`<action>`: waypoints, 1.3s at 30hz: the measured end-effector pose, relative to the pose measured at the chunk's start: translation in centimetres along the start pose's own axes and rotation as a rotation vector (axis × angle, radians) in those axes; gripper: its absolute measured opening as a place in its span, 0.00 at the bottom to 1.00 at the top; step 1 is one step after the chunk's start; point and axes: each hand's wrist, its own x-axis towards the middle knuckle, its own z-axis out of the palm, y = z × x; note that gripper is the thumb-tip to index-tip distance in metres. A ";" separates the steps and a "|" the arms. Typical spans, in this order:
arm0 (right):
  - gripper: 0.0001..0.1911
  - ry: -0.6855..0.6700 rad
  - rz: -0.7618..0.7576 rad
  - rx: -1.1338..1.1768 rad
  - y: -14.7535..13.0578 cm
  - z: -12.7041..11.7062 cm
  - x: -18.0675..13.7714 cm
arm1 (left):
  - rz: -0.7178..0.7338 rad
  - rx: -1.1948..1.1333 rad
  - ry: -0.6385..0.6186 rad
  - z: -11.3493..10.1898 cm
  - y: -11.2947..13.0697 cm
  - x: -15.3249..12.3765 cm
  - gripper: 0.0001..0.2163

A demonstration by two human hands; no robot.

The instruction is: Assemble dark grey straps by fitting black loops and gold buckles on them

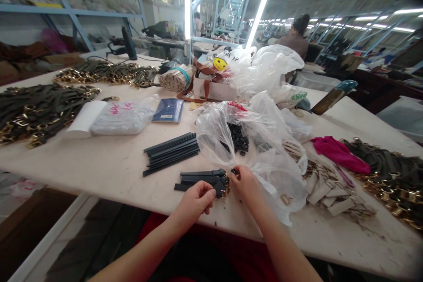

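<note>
My left hand (pixel 197 198) is closed at the near edge of a small stack of dark straps (pixel 194 178) with gold metal fittings at their right end. Its thumb and forefinger pinch the end of one dark strap (pixel 220 188). Just right of the fittings, my right hand (pixel 245 183) is closed, with a small black loop (pixel 234 171) between its fingertips. A clear plastic bag (pixel 211 134) lies open beyond that hand, with many small black loops (pixel 238 137) spilling from its mouth. Plain dark strips (pixel 172 152) lie in a bundle behind the strap stack.
Strap piles with gold hardware (pixel 42 108) cover the table's left; another pile (pixel 393 180) lies far right. Pale strap pieces (pixel 337 189) and a magenta cloth (pixel 342 153) are on the right. A blue booklet (pixel 168 110), wrapped packet (pixel 124 116) and bottle (pixel 333 97) stand farther back.
</note>
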 end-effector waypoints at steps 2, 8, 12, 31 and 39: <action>0.11 -0.020 0.021 0.098 -0.6 -0.5 -1.6 | 0.038 0.010 0.006 0.1 0.3 0.2 0.10; 0.16 -0.167 0.296 1.077 -2.9 -0.2 -5.9 | 0.177 0.126 0.041 1.0 0.8 0.5 0.10; 0.15 -0.097 0.381 1.200 -3.1 0.3 -6.5 | 0.198 0.250 0.085 1.3 0.5 0.1 0.09; 0.18 0.045 -0.004 0.465 -2.4 -0.4 -8.4 | 0.208 0.373 0.070 2.7 1.0 -1.5 0.07; 0.11 0.113 -0.165 0.306 -2.3 -0.4 -8.9 | 0.204 0.385 0.024 2.8 1.7 -2.2 0.07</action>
